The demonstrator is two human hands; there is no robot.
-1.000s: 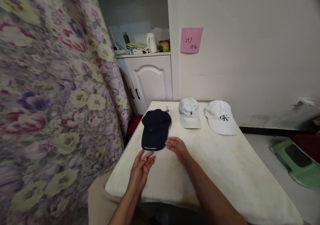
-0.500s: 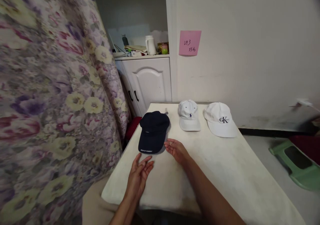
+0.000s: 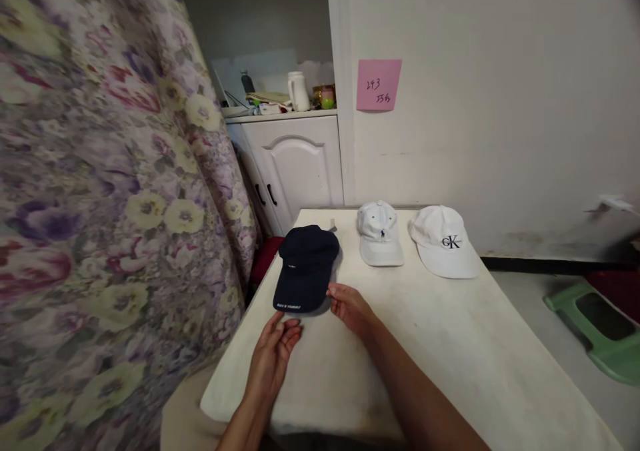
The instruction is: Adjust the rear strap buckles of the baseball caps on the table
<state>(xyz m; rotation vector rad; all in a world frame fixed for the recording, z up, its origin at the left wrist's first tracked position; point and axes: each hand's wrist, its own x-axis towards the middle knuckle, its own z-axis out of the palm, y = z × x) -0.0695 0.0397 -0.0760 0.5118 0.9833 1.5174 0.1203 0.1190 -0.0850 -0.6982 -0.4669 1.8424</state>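
Note:
A navy baseball cap lies on the cream-covered table, its brim with white lettering facing me. My right hand pinches the right edge of that brim between thumb and fingers. Below the brim's front left corner is my left hand, palm turned up. Its fingers are apart and half curled, with one fingertip reaching the brim's edge. A small white cap with a dark logo sits to the right of the navy one. Farther right rests a larger white cap with dark letters.
A floral curtain hangs along the left side. Behind the table stand a white cabinet and a wall bearing a pink note. A jug is on the cabinet top. On the floor at right is a green stool.
My right hand has closed on the right edge of the navy cap's brim. My left hand has come up to the front corner. The brim has shifted slightly toward me.

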